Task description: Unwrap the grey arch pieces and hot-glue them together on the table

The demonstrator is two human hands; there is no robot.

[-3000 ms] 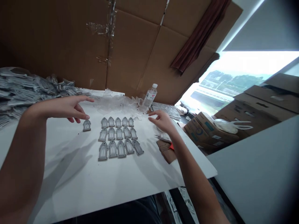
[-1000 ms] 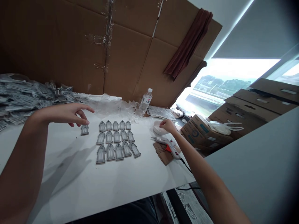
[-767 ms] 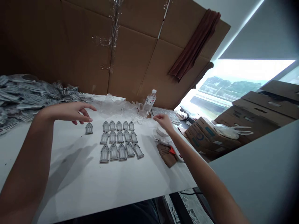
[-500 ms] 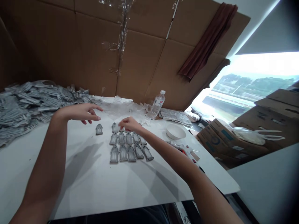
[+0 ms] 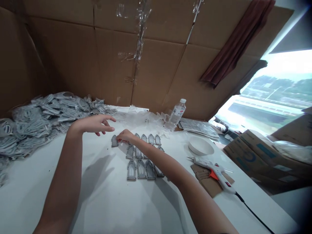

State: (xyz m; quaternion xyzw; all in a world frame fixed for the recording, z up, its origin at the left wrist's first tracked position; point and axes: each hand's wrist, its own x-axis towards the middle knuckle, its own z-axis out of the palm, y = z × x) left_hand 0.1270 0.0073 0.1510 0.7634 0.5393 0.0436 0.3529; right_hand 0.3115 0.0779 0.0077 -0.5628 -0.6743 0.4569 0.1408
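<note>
Right fingertips (image 5: 118, 138) on gray piece (image 5: 114, 141), arched, window-shaped

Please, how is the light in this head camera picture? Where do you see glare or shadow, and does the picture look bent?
In the head view, the window is washed out by glare; the left arm throws a soft shadow across the white board; the right corners darken, and the wide lens tilts and bends the scene.
</note>
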